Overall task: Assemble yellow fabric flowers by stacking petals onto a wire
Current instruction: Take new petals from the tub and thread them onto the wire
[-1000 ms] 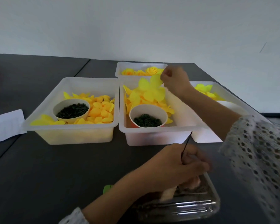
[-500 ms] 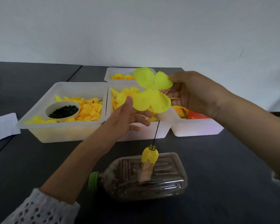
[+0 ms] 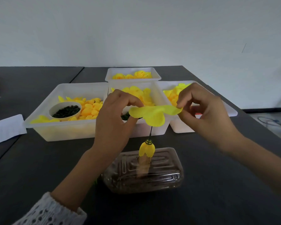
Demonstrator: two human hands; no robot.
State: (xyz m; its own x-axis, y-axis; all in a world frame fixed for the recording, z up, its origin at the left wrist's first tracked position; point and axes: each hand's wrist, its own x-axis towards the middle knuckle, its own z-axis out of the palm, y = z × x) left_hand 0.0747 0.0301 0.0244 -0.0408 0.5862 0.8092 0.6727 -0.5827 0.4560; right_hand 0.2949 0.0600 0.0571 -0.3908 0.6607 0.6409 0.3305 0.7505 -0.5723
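Petal piece: a flat yellow fabric petal layer (image 3: 154,113) with rounded lobes, held roughly level at the top of the wire, pinched at its 9 o'clock and 3 o'clock edges.
Wire: a thin dark wire (image 3: 150,132), upright, running from under the petal layer toward 6 o'clock.
Bud: a small closed yellow bud (image 3: 146,149) with a dark striped collar, threaded on the wire's lower part, petals pointing down.
Loose petals: heaps of yellow petals (image 3: 89,109) lying in the trays at 12 o'clock of the wire.
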